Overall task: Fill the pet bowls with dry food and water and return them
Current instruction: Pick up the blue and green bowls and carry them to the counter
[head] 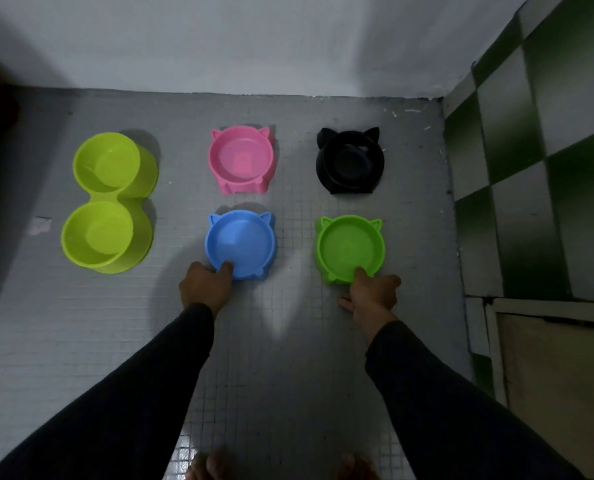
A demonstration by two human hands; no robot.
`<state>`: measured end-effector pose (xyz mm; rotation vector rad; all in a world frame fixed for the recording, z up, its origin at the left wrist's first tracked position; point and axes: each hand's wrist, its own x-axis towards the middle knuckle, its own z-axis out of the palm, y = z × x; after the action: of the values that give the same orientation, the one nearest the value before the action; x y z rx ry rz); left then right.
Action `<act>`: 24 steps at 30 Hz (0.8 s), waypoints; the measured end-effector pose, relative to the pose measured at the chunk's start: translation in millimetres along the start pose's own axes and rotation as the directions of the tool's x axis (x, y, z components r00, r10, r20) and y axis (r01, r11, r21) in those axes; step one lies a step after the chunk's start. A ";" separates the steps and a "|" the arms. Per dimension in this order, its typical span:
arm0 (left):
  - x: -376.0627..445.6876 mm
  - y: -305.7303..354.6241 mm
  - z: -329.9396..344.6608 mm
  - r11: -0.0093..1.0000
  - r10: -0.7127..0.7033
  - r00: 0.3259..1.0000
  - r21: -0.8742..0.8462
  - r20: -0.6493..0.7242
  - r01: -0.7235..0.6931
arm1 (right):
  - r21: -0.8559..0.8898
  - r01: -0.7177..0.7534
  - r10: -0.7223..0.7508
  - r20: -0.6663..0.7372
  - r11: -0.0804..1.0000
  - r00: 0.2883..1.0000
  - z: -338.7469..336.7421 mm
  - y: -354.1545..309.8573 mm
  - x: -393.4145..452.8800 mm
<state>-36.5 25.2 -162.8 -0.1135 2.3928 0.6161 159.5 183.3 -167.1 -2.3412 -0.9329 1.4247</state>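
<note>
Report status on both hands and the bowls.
Left hand grips blue cat bowl at near rim, thumb inside. Right hand grips green cat bowl likewise. Both bowls look empty, on tiled floor. Nothing in the way.

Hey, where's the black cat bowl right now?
In the head view, the black bowl sits on the floor at the far right, beside the pink bowl and behind the green bowl.

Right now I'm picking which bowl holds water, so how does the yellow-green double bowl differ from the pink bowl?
The yellow-green double bowl has two round wells joined together; the pink bowl has one. The double bowl is plain-edged and larger; the pink bowl has cat ears. Both sit empty on the floor, untouched.
</note>
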 end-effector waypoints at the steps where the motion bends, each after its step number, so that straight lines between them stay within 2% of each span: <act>1: 1.6 0.1 -0.5 1.000 0.005 1.000 0.017 -0.003 -0.005 | -0.003 0.008 -0.008 -0.005 1.000 1.000 0.1 -0.1 -0.2; 5: 0.0 8.0 -1.4 0.995 0.037 0.999 0.098 -0.008 -0.036 | -0.037 0.036 -0.038 -0.036 0.999 0.999 2.3 1.5 1.6; 9: -0.1 11.3 -1.1 0.992 0.081 0.996 0.101 -0.039 -0.077 | -0.039 0.058 -0.060 -0.030 0.998 0.998 2.4 2.1 3.6; 15: -1.7 10.5 -2.2 0.993 0.085 0.996 0.084 -0.028 -0.083 | -0.204 0.110 -0.116 -0.019 0.973 0.993 3.6 2.1 16.3; 21: -4.1 8.7 -5.6 0.997 0.074 0.995 0.000 -0.068 -0.074 | -0.186 0.105 -0.114 -0.040 0.977 0.993 8.4 6.6 19.8; 24: -5.3 6.3 -6.2 0.987 0.020 0.997 -0.157 -0.077 -0.032 | -0.122 0.110 -0.119 -0.071 0.987 0.990 18.9 23.0 36.2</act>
<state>-37.4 27.6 -152.9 -0.1763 2.4187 0.8271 163.7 186.4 -213.7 -2.3644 -1.1377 1.2570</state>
